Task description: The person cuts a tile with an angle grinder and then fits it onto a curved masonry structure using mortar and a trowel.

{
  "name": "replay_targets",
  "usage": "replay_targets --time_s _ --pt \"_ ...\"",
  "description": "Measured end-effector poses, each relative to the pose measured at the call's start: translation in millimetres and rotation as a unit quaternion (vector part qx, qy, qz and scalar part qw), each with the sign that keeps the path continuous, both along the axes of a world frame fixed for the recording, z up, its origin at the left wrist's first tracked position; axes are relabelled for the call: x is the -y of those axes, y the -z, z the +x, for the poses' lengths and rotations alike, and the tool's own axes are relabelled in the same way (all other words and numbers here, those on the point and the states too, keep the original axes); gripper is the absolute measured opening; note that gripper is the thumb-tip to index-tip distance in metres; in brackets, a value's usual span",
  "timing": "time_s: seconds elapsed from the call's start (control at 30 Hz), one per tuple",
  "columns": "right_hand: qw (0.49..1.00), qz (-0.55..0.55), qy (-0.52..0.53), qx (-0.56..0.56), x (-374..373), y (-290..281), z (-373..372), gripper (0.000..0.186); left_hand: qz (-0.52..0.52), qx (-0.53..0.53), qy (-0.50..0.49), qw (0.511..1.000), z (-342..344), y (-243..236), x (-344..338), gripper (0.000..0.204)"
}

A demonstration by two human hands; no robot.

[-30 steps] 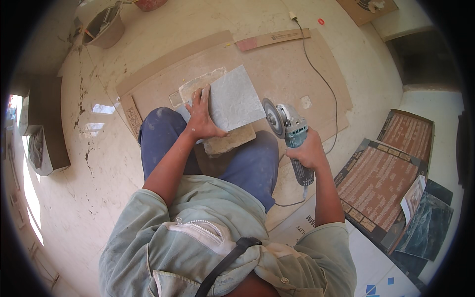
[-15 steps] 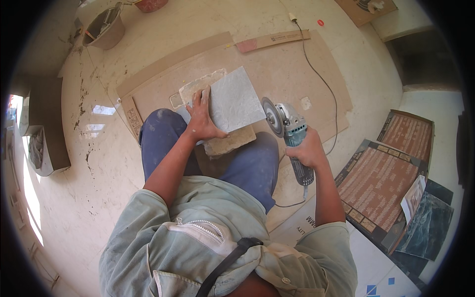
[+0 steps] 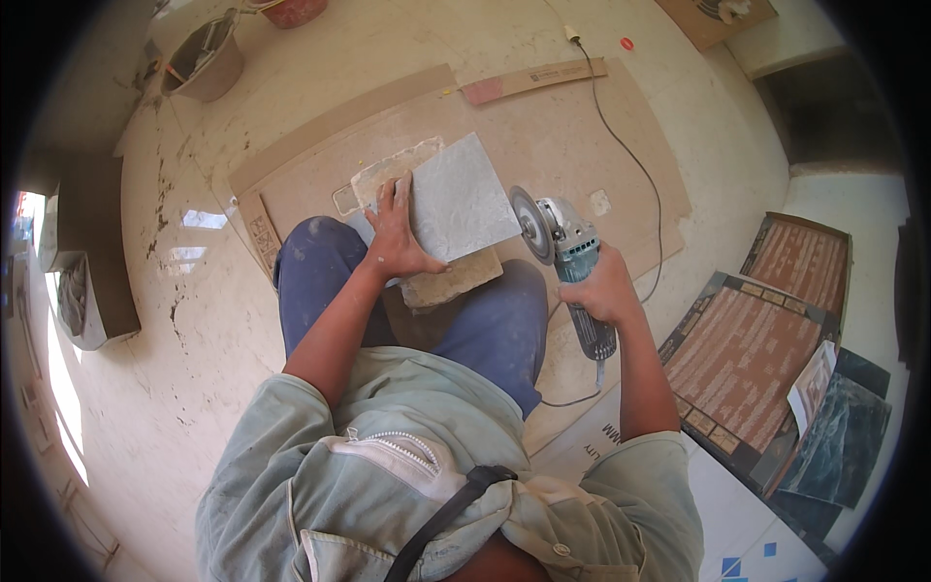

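Observation:
A pale grey square tile (image 3: 466,198) lies over a rough stone block (image 3: 454,279) between my knees. My left hand (image 3: 396,240) grips the tile along its left side, thumb at the near edge and fingers stretched toward the far side. Close to the tile's right edge stands the upright disc of an angle grinder (image 3: 567,238); whether it touches the tile, I cannot tell. My right hand (image 3: 603,287) is wrapped round the grinder's teal and black body. Part of the stone block is hidden under the tile.
Cardboard sheeting (image 3: 553,126) covers the floor ahead. A dark power cable (image 3: 635,155) curves across it at the right. Tool-filled bucket (image 3: 206,68) stands far left. Brown patterned boxes (image 3: 742,354) and dark marbled tiles (image 3: 836,436) lie at the right.
The grinder and my right hand have shifted very slightly, with the disc still beside the tile's right edge. My left hand keeps its place on the tile.

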State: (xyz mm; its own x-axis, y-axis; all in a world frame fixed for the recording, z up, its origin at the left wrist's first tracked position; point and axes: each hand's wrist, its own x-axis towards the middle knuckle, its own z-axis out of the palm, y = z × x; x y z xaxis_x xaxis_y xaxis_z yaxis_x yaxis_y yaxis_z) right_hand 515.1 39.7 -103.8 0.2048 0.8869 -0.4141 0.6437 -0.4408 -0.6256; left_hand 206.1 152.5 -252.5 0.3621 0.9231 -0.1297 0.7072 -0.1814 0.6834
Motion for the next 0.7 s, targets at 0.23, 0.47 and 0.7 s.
replay_targets --time_s 0.23,0.47,0.7 --pt "1.000 -0.008 0.002 0.010 -3.3 -0.4 0.1 0.058 -0.003 -0.006 -0.001 1.000 1.2 0.2 0.8 0.161" --pt "1.000 -0.012 0.001 0.001 -8.0 -4.1 -1.9 0.057 -0.003 -0.008 0.001 1.000 1.2 -1.3 0.1 0.161" --pt "1.000 -0.002 0.001 0.000 -9.7 -2.5 -1.5 0.054 -0.005 -0.004 0.003 1.000 0.7 -2.0 -0.3 0.162"
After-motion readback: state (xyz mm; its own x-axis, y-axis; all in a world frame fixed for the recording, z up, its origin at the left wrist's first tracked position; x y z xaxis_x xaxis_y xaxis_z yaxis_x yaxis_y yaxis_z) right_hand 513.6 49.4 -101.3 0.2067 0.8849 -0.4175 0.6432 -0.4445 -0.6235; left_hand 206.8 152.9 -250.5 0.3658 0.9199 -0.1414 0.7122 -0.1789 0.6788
